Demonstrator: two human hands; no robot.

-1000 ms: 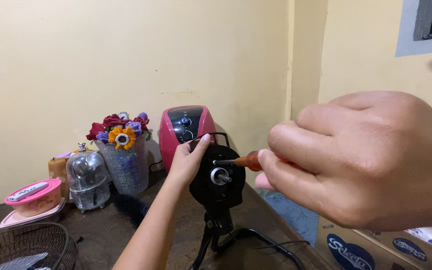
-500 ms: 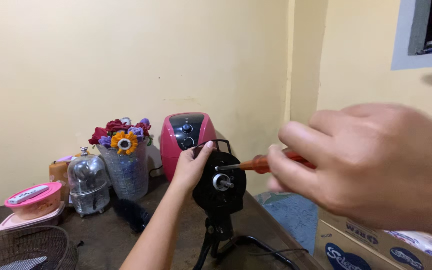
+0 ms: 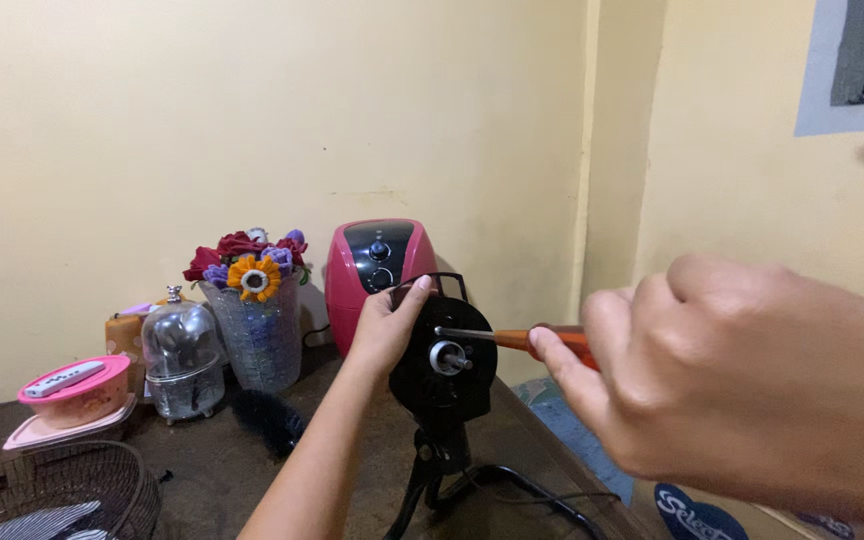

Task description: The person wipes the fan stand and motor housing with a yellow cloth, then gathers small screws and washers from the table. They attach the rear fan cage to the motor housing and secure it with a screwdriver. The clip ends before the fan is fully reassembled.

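Note:
A black fan motor housing (image 3: 444, 375) stands on a thin black stand, its metal shaft pointing at me. My left hand (image 3: 384, 325) grips the housing's upper left edge. My right hand (image 3: 742, 385), large and close to the camera, is closed on an orange-handled screwdriver (image 3: 542, 340). The screwdriver's metal tip touches the housing's face just above the shaft.
A pink air fryer (image 3: 377, 265) stands behind the fan. Left of it are a vase of knitted flowers (image 3: 250, 320), a clear domed holder (image 3: 182, 360), pink containers (image 3: 77, 395) and a wire fan guard (image 3: 52, 495). A black cord (image 3: 532, 490) trails right. A cardboard box (image 3: 702, 515) sits low right.
My right hand has dropped lower and moved slightly right, still keeping the screwdriver tip on the housing. The view has shifted a little; my left hand stays on the housing.

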